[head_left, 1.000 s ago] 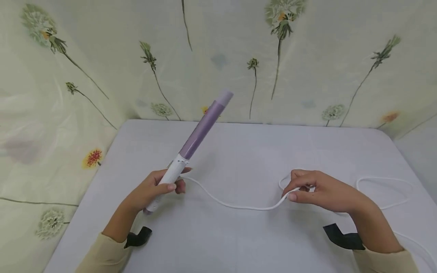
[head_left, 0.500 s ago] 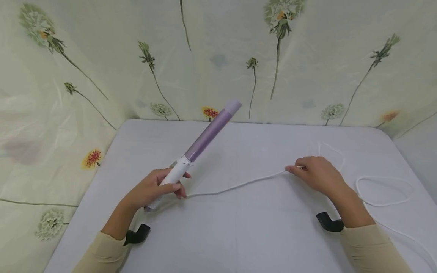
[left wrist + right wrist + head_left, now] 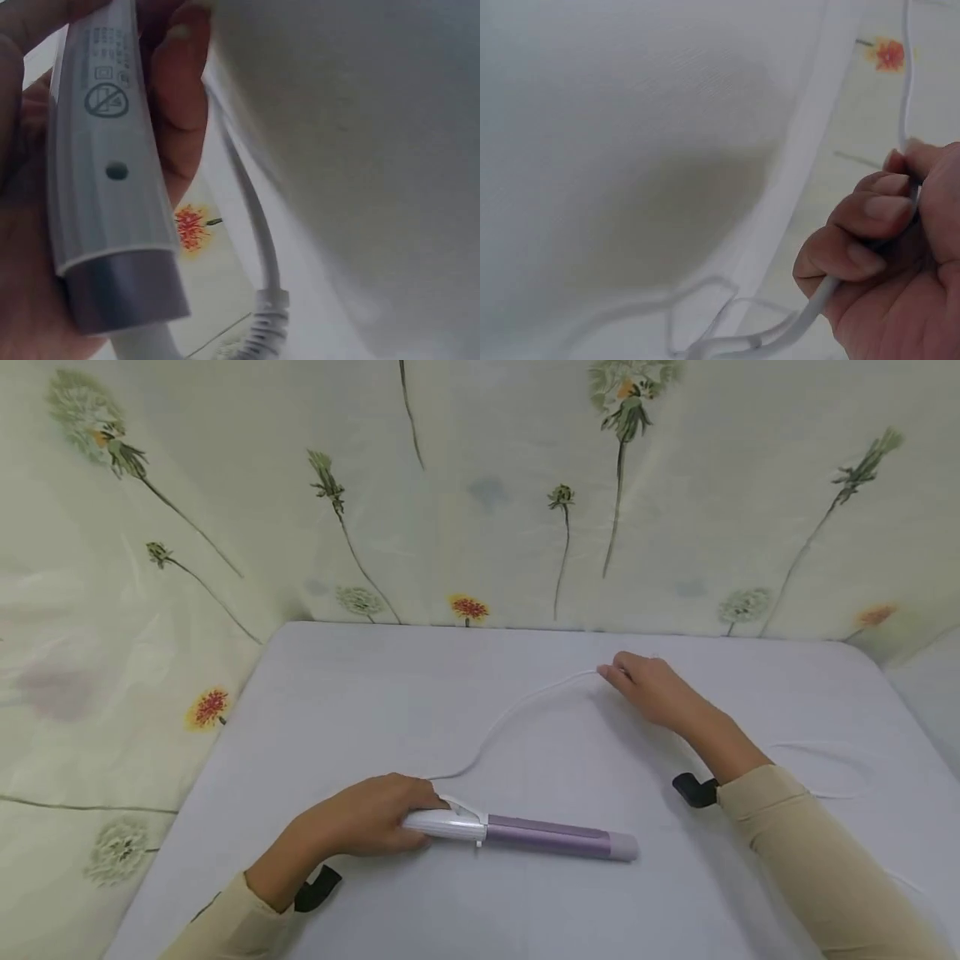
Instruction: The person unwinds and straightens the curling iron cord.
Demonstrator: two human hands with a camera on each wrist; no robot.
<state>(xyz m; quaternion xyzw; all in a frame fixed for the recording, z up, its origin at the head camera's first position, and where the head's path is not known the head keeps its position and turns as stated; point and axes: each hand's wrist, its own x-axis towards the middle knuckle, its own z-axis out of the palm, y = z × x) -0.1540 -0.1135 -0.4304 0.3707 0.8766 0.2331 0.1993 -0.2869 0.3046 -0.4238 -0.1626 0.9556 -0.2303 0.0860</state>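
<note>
A curling iron (image 3: 547, 837) with a purple barrel and white handle points to the right, low over the white table. My left hand (image 3: 375, 817) grips its handle from above. In the left wrist view, the fingers curl round the white handle (image 3: 112, 172), which carries printed symbols, and the ribbed cord sleeve (image 3: 262, 322) shows beside it. My right hand (image 3: 648, 689) holds the white cord (image 3: 517, 702) near the far side of the table. In the right wrist view, the cord (image 3: 907, 82) runs through the curled fingers (image 3: 847, 225) and out below the palm.
More of the white cord (image 3: 825, 745) lies in a loop at the right, partly hidden behind the right forearm. The white table (image 3: 420, 693) meets a flower-printed cloth (image 3: 487, 527) at its back edge. Black wrist mounts (image 3: 693, 791) stick out from both wrists.
The curling iron has swung from pointing up and away to lying level, pointing right, and the left hand has turned over it. The right hand has drawn the cord farther back and slightly left.
</note>
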